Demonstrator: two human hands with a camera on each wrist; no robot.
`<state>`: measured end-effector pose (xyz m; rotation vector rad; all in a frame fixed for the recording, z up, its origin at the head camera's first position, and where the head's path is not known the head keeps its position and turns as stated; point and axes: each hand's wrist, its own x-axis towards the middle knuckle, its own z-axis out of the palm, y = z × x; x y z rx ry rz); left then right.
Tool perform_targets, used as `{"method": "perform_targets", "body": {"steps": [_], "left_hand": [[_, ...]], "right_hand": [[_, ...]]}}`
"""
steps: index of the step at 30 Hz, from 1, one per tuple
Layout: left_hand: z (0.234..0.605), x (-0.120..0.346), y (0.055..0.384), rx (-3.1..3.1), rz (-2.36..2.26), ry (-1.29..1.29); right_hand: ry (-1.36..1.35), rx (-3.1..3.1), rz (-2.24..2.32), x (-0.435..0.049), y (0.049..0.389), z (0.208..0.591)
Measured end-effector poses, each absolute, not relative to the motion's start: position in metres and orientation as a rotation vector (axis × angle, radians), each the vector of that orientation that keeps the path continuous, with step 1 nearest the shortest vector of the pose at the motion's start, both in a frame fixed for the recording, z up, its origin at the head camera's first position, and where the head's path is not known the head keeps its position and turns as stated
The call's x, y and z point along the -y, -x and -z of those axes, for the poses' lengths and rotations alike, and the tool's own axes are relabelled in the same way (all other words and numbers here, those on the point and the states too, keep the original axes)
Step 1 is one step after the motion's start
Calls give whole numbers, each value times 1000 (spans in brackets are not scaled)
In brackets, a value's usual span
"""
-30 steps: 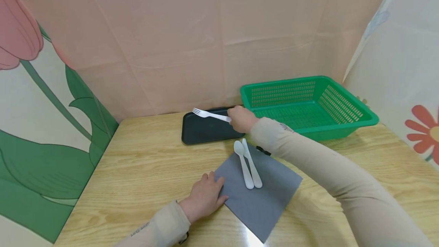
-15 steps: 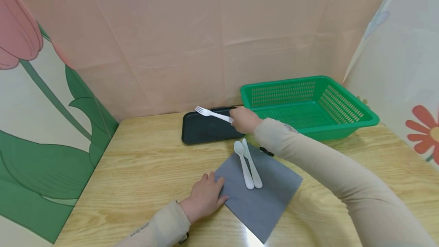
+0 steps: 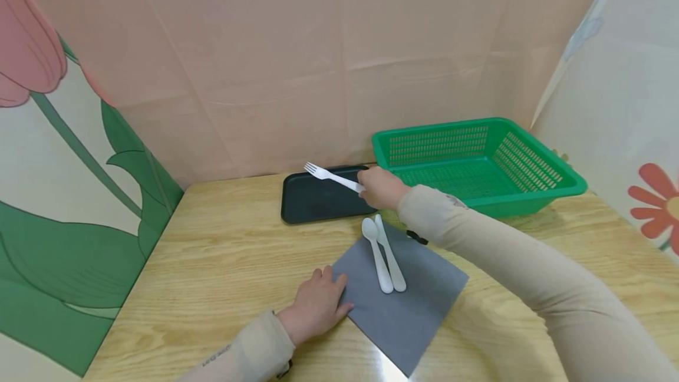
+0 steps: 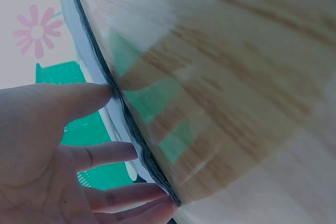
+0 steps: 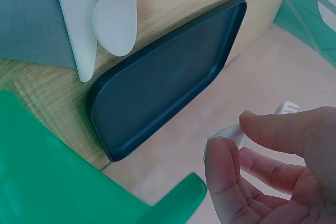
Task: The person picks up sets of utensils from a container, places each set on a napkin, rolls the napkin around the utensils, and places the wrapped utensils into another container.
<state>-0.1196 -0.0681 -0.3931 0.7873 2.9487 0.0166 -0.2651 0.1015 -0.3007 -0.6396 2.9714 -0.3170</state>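
My right hand pinches a white fork by its handle end, tines pointing left, over the black tray. In the right wrist view the thumb and fingers hold the fork above and beside the tray. A grey napkin lies on the table, with a white spoon and a white knife side by side on it. My left hand rests at the napkin's left edge, fingers spread and fingertips on it; the left wrist view shows the fingertips along that edge.
A green basket stands at the back right, close beside my right hand and the tray. A peach-coloured sheet hangs behind the table. Flower-patterned panels stand left and right.
My right hand has drifted slightly right and toward me with the fork, whose tines have tipped up a little. The left hand, napkin, spoon and knife stay where they were.
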Motion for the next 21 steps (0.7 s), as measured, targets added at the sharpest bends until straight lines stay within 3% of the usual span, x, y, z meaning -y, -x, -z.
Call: {"method": "perform_targets", "body": {"steps": [21], "left_hand": [[394,68,120,-2958,-24,-769]], "right_hand": [[750,-2969,354,-111,253,299]]}}
